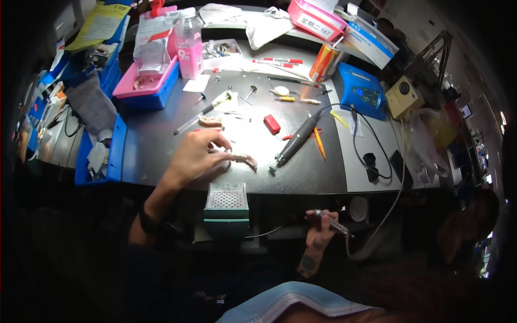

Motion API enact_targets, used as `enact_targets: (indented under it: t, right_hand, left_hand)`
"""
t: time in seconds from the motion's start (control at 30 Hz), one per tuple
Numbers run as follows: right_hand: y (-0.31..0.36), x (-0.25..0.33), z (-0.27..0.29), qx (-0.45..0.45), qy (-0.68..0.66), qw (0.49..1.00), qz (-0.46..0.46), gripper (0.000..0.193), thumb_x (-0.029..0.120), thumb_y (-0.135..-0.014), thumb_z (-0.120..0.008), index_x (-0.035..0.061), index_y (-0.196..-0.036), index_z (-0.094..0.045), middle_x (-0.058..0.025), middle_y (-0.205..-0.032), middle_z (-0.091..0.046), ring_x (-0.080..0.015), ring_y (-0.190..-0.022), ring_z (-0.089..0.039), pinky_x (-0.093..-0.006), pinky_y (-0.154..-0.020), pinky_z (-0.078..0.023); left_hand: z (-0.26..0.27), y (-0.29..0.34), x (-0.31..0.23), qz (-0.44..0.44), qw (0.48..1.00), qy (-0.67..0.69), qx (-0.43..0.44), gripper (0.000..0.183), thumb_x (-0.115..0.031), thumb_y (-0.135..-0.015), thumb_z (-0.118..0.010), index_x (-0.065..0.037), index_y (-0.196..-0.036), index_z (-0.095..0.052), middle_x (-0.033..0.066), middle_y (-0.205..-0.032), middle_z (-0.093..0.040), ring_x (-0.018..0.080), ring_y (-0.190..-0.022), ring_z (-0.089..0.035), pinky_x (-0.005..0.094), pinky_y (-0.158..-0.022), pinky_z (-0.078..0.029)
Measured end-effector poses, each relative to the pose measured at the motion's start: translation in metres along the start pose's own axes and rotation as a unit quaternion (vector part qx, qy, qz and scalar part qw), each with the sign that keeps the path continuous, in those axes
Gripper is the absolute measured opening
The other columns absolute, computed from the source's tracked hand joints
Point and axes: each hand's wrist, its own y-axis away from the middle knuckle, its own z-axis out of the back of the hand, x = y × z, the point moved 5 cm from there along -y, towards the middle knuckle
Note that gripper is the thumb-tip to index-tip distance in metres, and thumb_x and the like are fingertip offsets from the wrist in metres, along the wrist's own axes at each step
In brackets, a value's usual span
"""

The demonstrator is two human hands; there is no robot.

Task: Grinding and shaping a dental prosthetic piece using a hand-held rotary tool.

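Over the front of the dark bench, my left hand (198, 156) is closed, thumb and fingertips pinched at the end of a curved dental arch piece (246, 160). Part of that piece is hidden by the fingers. Just beyond the hand lies a similar curved dental piece (211, 123) with a pinkish-brown tone. My right hand (321, 230), lower and below the bench edge, grips a slim silver handpiece (331, 222) with a hose at its end. Between the hands, at the bench edge, sits a green box with a perforated metal top (226, 199).
A dark rotary handpiece (298, 140) lies right of centre, near a red block (272, 124) and an orange stick (320, 144). Small burs and pens are scattered behind. A blue control unit (363, 90), pink-and-blue trays (147, 89), a bottle (189, 46) and a can (325, 61) stand around.
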Motion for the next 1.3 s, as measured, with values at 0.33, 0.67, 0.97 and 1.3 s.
enact_targets:
  t: [0.33, 0.67, 0.97, 1.3]
  right_hand:
    - [-0.001, 0.000, -0.012, 0.070, -0.021, 0.997, -0.015, 0.021, 0.005, -0.089, -0.065, 0.0051, -0.095, -0.044, -0.0123, -0.085, -0.059, -0.0254, -0.078, -0.065, -0.0471, -0.080, -0.058]
    - [-0.001, -0.002, -0.011, 0.073, -0.023, 0.997, -0.032, 0.024, 0.007, -0.087, -0.068, 0.0035, -0.095, -0.046, -0.0137, -0.087, -0.060, -0.0255, -0.080, -0.065, -0.0489, -0.082, -0.057]
    - [-0.001, -0.006, -0.008, 0.105, 0.010, 0.993, -0.049, 0.024, 0.010, -0.090, -0.065, 0.0064, -0.100, -0.044, -0.0126, -0.091, -0.058, -0.0323, -0.084, -0.067, -0.0449, -0.081, -0.055]
    - [-0.010, 0.013, -0.058, 0.144, 0.031, 0.988, -0.044, 0.029, 0.018, -0.089, -0.070, 0.0051, -0.098, -0.045, -0.0104, -0.077, -0.055, -0.0240, -0.065, -0.063, -0.0377, -0.065, -0.056]
  left_hand:
    - [-0.020, -0.013, -0.005, -0.016, 0.998, -0.060, 0.034, 0.020, -0.008, -0.073, -0.081, 0.002, -0.086, -0.069, 0.0094, -0.082, -0.069, 0.0148, -0.071, -0.066, 0.0272, -0.065, -0.054]
    - [-0.020, -0.019, -0.008, -0.013, 0.996, -0.044, 0.075, 0.028, -0.013, -0.072, -0.081, 0.005, -0.090, -0.071, 0.0159, -0.084, -0.068, 0.0217, -0.075, -0.069, 0.0312, -0.071, -0.055]
    - [-0.020, -0.006, -0.004, 0.015, 0.998, 0.030, 0.056, 0.021, -0.002, -0.079, -0.075, 0.005, -0.097, -0.068, 0.0102, -0.095, -0.069, 0.0145, -0.087, -0.068, 0.0279, -0.077, -0.058]
    - [-0.028, 0.001, -0.018, -0.141, 0.982, -0.124, -0.018, 0.041, -0.007, -0.074, -0.075, -0.003, -0.113, -0.063, 0.0122, -0.090, -0.066, 0.0280, -0.078, -0.064, 0.0356, -0.072, -0.053]
